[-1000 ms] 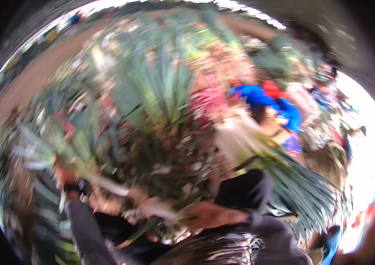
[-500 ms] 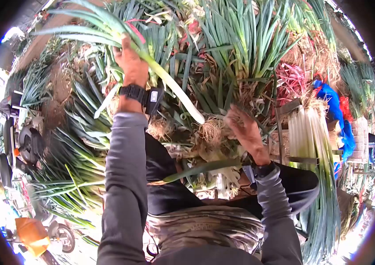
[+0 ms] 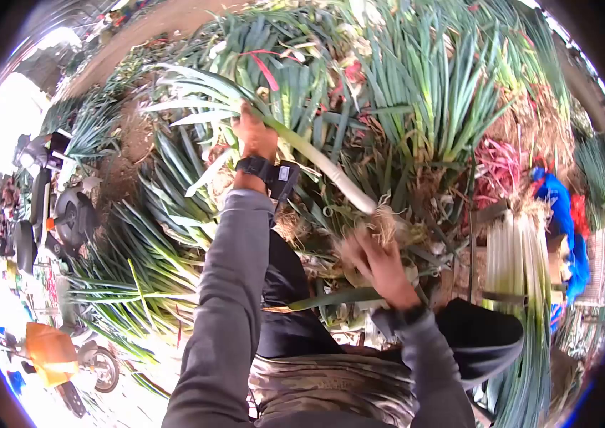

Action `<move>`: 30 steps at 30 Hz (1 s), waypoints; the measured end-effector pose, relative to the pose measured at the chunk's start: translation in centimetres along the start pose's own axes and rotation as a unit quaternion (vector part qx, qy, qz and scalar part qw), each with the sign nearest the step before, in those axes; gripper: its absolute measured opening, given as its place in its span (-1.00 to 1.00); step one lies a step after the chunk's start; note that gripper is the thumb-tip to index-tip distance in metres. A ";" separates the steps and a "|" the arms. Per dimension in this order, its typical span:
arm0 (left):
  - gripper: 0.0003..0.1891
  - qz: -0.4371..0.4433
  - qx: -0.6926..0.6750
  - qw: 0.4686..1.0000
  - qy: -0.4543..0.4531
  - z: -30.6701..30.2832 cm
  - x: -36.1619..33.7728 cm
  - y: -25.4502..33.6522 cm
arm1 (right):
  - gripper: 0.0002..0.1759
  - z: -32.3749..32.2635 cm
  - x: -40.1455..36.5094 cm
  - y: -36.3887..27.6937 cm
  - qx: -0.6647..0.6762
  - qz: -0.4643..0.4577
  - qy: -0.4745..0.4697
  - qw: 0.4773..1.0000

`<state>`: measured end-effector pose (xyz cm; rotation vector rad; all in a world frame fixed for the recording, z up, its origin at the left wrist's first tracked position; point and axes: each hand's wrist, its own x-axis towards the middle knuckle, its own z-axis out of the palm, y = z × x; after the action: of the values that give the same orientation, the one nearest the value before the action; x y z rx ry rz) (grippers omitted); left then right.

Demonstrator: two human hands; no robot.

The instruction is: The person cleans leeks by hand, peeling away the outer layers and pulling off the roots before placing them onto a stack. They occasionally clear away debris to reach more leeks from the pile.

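Note:
My left hand [image 3: 254, 135] is closed around a green onion [image 3: 327, 170] just below where its leaves fan out. Its white stem slants down to the right and ends in a tuft of pale roots [image 3: 386, 222]. Right below those roots is my right hand [image 3: 379, 269], its fingers smeared by motion. Whether they touch the roots or grip anything cannot be made out. A loose green leaf [image 3: 338, 297] lies across below the right hand, over my lap.
Green onions are heaped at left [image 3: 142, 267] and ahead [image 3: 431, 93]. A bundle with long white stems [image 3: 513, 257] stands at right, by red twine [image 3: 495, 167] and a blue bag [image 3: 565, 225]. Motorbikes [image 3: 74, 214] are at far left.
The view has shifted, so the surroundings sit further right. The green onion is still in my left hand. My right hand has moved from beside the roots to just below them.

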<state>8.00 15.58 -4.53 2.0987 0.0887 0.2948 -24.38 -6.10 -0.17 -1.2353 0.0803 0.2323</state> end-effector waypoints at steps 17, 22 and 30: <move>-0.78 -0.020 -0.637 0.768 -0.071 2.6 -6.9 13.8 | -0.49 -12.4 -7.3 -2.4 -0.602 -0.007 0.202 0.772; -0.71 -0.001 -0.634 0.744 -0.210 3.5 -11.1 15.4 | -0.44 -6.4 1.2 -8.5 -0.398 -0.129 0.137 0.898; -0.68 -0.043 -0.634 0.717 -0.287 4.3 -13.2 16.7 | -0.74 -4.4 10.3 -8.6 -0.039 -0.195 0.074 0.977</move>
<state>-4.64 0.91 5.27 0.7052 -0.3160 -0.3264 -12.19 -11.53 4.39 -1.3181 -0.0447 -0.1999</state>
